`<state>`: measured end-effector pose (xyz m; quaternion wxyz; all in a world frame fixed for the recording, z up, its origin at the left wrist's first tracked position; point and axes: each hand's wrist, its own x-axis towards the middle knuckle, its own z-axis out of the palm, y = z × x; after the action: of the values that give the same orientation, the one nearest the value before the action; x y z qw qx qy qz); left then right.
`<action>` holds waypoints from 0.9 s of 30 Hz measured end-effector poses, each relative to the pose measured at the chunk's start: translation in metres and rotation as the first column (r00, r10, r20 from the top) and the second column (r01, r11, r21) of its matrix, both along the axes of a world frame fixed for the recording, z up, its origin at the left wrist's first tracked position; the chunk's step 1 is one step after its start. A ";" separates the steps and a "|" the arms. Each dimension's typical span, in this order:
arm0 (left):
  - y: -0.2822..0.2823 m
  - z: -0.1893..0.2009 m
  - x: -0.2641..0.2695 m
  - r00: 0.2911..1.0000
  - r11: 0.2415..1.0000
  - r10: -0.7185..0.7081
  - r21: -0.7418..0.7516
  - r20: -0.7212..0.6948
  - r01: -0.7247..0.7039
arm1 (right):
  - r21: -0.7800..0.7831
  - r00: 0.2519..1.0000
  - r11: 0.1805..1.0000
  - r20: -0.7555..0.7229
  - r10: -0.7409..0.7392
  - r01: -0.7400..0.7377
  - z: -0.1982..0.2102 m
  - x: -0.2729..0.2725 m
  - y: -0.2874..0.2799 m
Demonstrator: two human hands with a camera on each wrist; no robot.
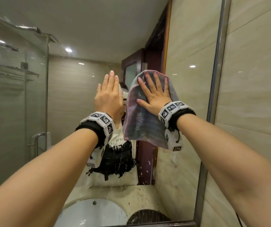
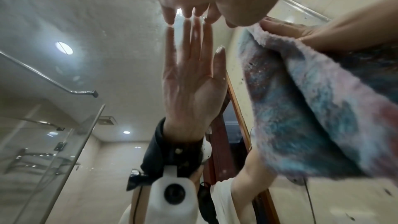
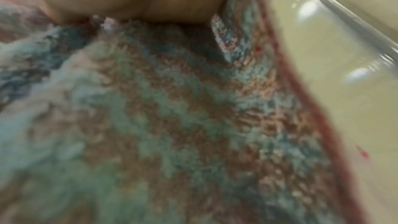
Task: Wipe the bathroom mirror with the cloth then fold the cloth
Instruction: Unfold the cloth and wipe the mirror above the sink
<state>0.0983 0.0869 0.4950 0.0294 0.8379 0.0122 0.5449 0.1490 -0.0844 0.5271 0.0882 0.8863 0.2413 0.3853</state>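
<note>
The mirror [image 1: 66,99] fills the wall ahead, its lower part speckled with water drops. My right hand [image 1: 154,94] lies flat with fingers spread and presses a fluffy pink-and-blue cloth [image 1: 139,123] against the glass near the mirror's right edge. The cloth [image 3: 172,125] hangs below the palm and fills the right wrist view. My left hand [image 1: 109,94] rests flat on the bare glass just left of the cloth, fingers straight and together. In the left wrist view its fingertips [image 2: 189,14] meet their own reflection, with the cloth [image 2: 312,108] to the right.
A metal frame [image 1: 213,95] borders the mirror on the right, with a beige tiled wall [image 1: 254,95] beyond it. Below are a white sink basin [image 1: 92,212], a wet countertop [image 1: 147,194] and a dark round object [image 1: 147,217]. The glass reflects a shower screen and a person.
</note>
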 end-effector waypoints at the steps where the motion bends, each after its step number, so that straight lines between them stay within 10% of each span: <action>1: -0.001 -0.005 -0.001 1.000 1.000 0.001 0.001 -0.015 -0.001 | 0.049 1.000 0.999 -0.022 0.000 0.001 0.002 0.001 -0.006; 9: -0.007 -0.026 0.000 0.999 1.000 -0.016 0.003 -0.031 0.016 | 0.505 0.977 0.841 -0.175 -0.124 0.197 0.023 0.010 -0.057; 19: -0.016 -0.045 0.008 0.998 0.999 -0.048 0.012 0.047 0.047 | 0.278 0.931 0.898 -0.234 -0.281 0.341 -0.072 0.010 -0.072; 27: -0.009 -0.046 0.008 0.992 0.995 -0.095 0.043 0.078 0.092 | 0.181 0.993 0.976 -0.023 -0.116 0.118 0.034 -0.005 -0.006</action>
<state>0.1060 0.0783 0.4491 0.0387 0.8156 -0.0390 0.5760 0.1444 -0.0900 0.5616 0.0281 0.9057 0.1531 0.3944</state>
